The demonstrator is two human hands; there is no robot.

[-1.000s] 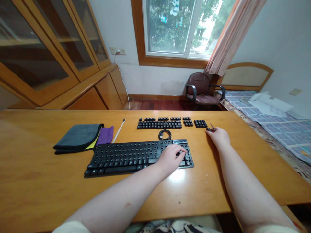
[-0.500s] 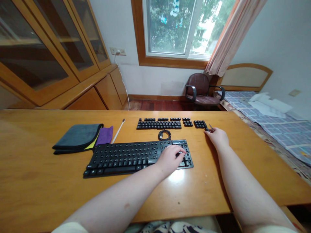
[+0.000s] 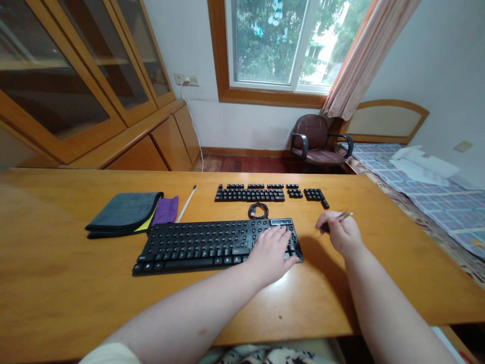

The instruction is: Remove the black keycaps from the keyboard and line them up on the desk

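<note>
A black keyboard (image 3: 197, 247) lies in front of me, with many of its keycaps off and bare key posts showing. My left hand (image 3: 271, 253) rests flat over its right end, fingers stretched and thumb apart, hiding part of the number pad. To the right of the keyboard, above the table, my right hand (image 3: 339, 232) is closed on a thin-pronged metal tool (image 3: 347, 215); its slim ends stick out past the fingers, and motion blurs it. Behind the keyboard, the removed keycaps (image 3: 250, 195) are laid out in rows, grouped like their layout.
A coiled USB cable (image 3: 258, 210) lies between keyboard and keycaps. To the left are a folded grey cloth (image 3: 123, 212), a purple cloth (image 3: 165, 210) and a white-handled brush (image 3: 187, 203). Beyond the wooden table (image 3: 56, 283) stand a chair (image 3: 312, 139) and a bed (image 3: 424, 187).
My right hand has drawn back from the keycap group at the far right, toward me and the keyboard, with the tool. My left hand has flattened and spread its fingers on the keyboard.
</note>
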